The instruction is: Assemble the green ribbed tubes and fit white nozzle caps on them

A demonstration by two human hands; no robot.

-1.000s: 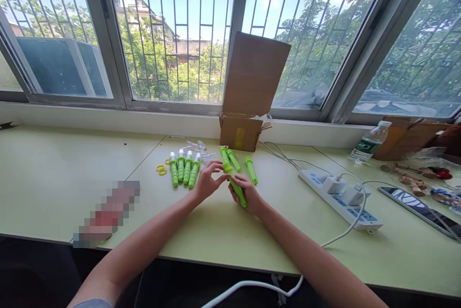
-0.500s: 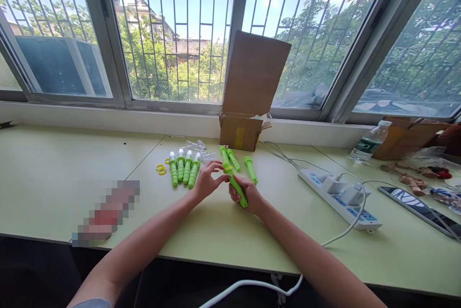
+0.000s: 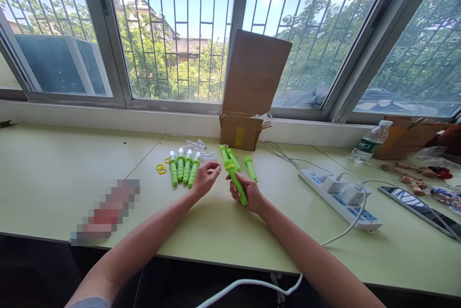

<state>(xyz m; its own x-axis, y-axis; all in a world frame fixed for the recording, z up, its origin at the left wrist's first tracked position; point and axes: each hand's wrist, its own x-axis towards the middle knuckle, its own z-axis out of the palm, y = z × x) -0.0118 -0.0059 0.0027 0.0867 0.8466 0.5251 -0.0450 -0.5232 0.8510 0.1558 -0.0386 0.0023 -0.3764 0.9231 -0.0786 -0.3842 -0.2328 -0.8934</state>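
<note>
My right hand (image 3: pixel 248 192) is closed round a green plastic stick (image 3: pixel 236 181) with a yellow-green ring near its upper end, holding it tilted above the pale green table (image 3: pixel 65 178). My left hand (image 3: pixel 205 177) hovers just left of the stick, fingers loosely curled and apart, holding nothing I can see. Behind the hands lie three more green sticks (image 3: pixel 248 168). To the left, a row of several green sticks with white tips (image 3: pixel 183 168) lies side by side, with yellow rings (image 3: pixel 160 169) next to them.
An open cardboard box (image 3: pixel 240 130) stands at the window sill behind the sticks. A white power strip (image 3: pixel 340 197) with plugs and cables lies to the right, then a phone (image 3: pixel 421 209), a water bottle (image 3: pixel 369 142) and wooden pieces (image 3: pixel 410 176). A blurred object (image 3: pixel 106 212) lies at the left front.
My left hand has let go of the stick's ring end and drawn back a little to the left. My right hand keeps hold of the stick, raised slightly.
</note>
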